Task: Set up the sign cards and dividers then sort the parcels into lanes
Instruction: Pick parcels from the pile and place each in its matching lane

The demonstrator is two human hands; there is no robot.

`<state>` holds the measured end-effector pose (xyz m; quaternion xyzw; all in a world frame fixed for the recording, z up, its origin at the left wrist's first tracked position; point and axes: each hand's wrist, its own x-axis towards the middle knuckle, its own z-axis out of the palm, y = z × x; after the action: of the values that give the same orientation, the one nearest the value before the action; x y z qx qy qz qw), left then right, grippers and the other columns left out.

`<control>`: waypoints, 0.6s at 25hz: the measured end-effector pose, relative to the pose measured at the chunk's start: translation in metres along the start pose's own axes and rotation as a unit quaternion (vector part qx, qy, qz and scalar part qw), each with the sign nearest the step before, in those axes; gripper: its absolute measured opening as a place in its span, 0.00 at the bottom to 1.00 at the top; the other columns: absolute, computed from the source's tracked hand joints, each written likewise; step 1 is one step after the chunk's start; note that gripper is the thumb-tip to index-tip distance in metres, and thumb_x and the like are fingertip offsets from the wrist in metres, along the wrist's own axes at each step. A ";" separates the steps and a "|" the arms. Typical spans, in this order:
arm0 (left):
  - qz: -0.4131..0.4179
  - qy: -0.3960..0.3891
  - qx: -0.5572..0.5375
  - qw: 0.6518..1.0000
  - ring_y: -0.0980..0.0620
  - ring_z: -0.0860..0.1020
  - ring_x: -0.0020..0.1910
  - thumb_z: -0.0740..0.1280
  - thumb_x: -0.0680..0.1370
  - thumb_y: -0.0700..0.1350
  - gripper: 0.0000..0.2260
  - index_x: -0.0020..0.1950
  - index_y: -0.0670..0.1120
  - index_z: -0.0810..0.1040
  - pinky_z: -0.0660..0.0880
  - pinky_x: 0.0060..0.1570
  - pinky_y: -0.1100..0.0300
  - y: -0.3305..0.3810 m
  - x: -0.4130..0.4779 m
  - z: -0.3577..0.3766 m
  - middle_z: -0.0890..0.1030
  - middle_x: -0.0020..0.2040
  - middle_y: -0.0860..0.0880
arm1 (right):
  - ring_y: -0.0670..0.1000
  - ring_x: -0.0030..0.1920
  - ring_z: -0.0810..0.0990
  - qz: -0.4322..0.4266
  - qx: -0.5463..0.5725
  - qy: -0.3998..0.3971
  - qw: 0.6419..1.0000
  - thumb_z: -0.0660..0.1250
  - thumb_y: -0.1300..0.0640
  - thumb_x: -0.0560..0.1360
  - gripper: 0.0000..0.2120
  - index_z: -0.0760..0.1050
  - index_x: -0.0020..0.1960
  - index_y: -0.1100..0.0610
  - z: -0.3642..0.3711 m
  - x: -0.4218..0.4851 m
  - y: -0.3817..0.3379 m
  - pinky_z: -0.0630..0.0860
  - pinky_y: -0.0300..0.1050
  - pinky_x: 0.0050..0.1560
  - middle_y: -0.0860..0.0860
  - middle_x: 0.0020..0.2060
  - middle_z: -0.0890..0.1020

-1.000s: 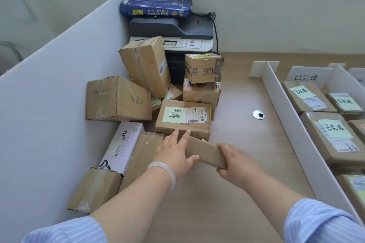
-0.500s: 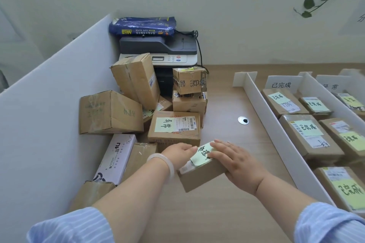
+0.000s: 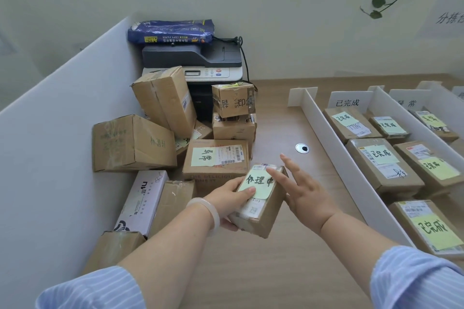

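While half a second earlier the small parcel (image 3: 261, 211) lay low on the bench (image 3: 251, 273) under both hands, it was now lifted and turned face up, so that its green note (image 3: 258, 182) could be read. The left hand (image 3: 226, 198) gripped its near left end, thumb on the note. The right hand (image 3: 306, 195) had let go and was open, fingers spread, the forefinger seeming only to touch the top. I judged that the label had been checked and the parcel was ready to go to its lane. Free bench lay just beyond, bounded on the left by the unsorted pile (image 3: 216, 158) against the white side panel (image 3: 50, 145) and on the right by the long divider (image 3: 334, 153). Past the divider, the lane under the sign card (image 3: 347, 101) was nearly full of parcels. A printer (image 3: 195, 57) closed the far corner.
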<state>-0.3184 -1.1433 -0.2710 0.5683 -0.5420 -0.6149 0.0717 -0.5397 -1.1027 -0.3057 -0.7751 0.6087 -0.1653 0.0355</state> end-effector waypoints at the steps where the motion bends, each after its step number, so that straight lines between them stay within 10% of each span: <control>1: 0.008 0.009 0.001 1.000 0.50 0.83 0.49 0.62 0.80 0.60 0.18 0.69 0.68 0.64 0.83 0.46 0.51 0.001 0.001 0.002 0.82 0.54 0.56 | 0.56 0.70 0.71 0.019 0.001 -0.011 1.000 0.72 0.60 0.73 0.46 0.46 0.75 0.33 -0.002 0.001 -0.001 0.74 0.49 0.62 0.48 0.79 0.52; 5: 0.050 0.067 -0.012 0.996 0.54 0.82 0.47 0.63 0.80 0.58 0.20 0.71 0.65 0.63 0.82 0.44 0.54 0.004 0.003 0.006 0.82 0.51 0.57 | 0.45 0.78 0.53 0.111 0.083 -0.056 0.989 0.62 0.56 0.81 0.38 0.37 0.72 0.30 -0.003 0.002 -0.005 0.62 0.44 0.72 0.41 0.79 0.44; 10: 0.093 0.084 0.019 0.992 0.52 0.79 0.52 0.66 0.78 0.60 0.35 0.77 0.67 0.47 0.82 0.37 0.55 0.003 0.009 0.014 0.76 0.62 0.55 | 0.36 0.58 0.75 0.200 0.360 -0.027 0.911 0.59 0.54 0.82 0.30 0.50 0.77 0.36 -0.004 0.010 -0.024 0.72 0.40 0.61 0.41 0.70 0.68; 15: 0.138 0.081 0.058 0.985 0.54 0.75 0.52 0.69 0.75 0.60 0.46 0.76 0.67 0.34 0.82 0.36 0.55 0.008 0.014 0.022 0.67 0.68 0.53 | 0.43 0.65 0.72 0.226 0.399 -0.006 0.889 0.64 0.57 0.80 0.37 0.45 0.78 0.40 -0.005 0.012 -0.033 0.70 0.31 0.58 0.37 0.69 0.67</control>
<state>-0.3448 -1.1432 -0.2785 0.5389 -0.6428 -0.5185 0.1661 -0.5075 -1.1046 -0.2903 -0.5379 0.6501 -0.3770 0.3819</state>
